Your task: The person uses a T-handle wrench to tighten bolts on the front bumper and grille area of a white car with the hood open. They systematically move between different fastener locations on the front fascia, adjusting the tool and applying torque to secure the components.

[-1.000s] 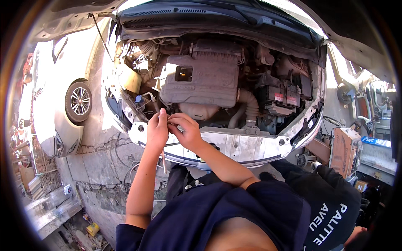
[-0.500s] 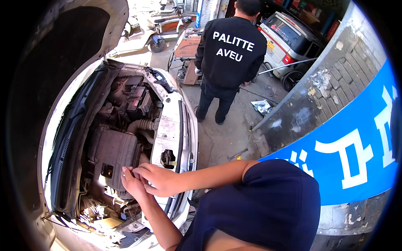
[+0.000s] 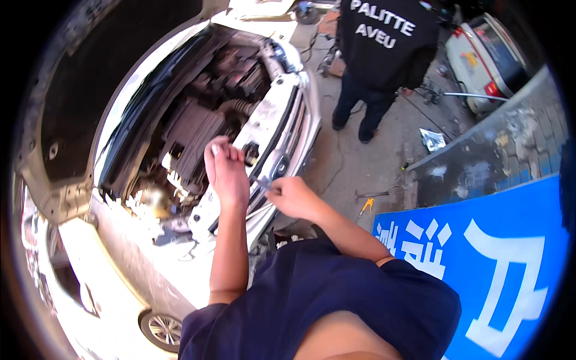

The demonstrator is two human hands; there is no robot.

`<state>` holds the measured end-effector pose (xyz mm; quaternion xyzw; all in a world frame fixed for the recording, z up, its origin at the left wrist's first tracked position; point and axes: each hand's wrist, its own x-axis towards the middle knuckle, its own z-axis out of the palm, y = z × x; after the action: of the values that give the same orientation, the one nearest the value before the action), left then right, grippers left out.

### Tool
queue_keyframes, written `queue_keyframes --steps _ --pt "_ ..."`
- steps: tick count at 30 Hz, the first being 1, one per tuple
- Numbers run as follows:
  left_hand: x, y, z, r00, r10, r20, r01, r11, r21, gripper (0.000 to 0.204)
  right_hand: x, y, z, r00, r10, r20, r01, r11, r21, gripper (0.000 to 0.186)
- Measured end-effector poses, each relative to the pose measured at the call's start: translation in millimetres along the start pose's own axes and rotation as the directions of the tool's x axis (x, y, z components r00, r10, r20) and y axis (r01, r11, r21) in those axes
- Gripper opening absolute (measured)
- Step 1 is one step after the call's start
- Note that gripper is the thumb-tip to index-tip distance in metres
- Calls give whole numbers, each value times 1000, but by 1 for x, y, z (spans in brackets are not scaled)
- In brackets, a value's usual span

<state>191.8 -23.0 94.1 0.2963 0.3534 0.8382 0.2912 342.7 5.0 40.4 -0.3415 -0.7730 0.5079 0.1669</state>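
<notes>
My left hand (image 3: 227, 174) is raised over the front edge of a white car's open engine bay, its fingers curled in. Whether anything is inside them cannot be made out. Lower and to the right, my right hand (image 3: 292, 197) is closed in a pinch beside the car's front bumper. A small grey, blurred piece (image 3: 264, 183) shows at its fingertips, too unclear to name. Beyond my left hand lies the dark engine cover (image 3: 193, 129), with the pale front crossmember (image 3: 267, 120) to its right.
The raised hood (image 3: 90, 90) stands at the left. A person in a black top (image 3: 387, 48) is at the far side. A yellow-handled tool (image 3: 366, 207) lies on the ground near a blue sign (image 3: 480, 258). Another white car (image 3: 114, 264) is at the lower left.
My hands were together over the engine bay and are now apart, the right one drawn back toward me. The view has shifted, bringing the car at lower left into sight.
</notes>
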Motion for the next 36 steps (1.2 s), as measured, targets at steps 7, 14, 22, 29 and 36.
queue_keyframes --steps 7,14,22,29,36 --pt "-66 57 -126 737 -88 -670 -64 978 -198 37 -44 46 0 958 266 106 -271 723 635 24" --pt "-127 56 -186 755 -246 -608 -65 894 -443 43 -55 16 5 899 89 428 -399 568 720 12" --pt "-122 54 -261 894 -289 -341 -130 562 -817 32 -44 -6 104 942 205 266 -328 734 594 13" --pt "-101 21 -330 734 -546 -404 7 601 -800 35 9 -47 145 802 -530 276 597 696 -398 17" --pt "-76 -32 -389 609 -695 -383 -308 238 -921 39 54 -79 220 987 25 160 47 901 -432 21"
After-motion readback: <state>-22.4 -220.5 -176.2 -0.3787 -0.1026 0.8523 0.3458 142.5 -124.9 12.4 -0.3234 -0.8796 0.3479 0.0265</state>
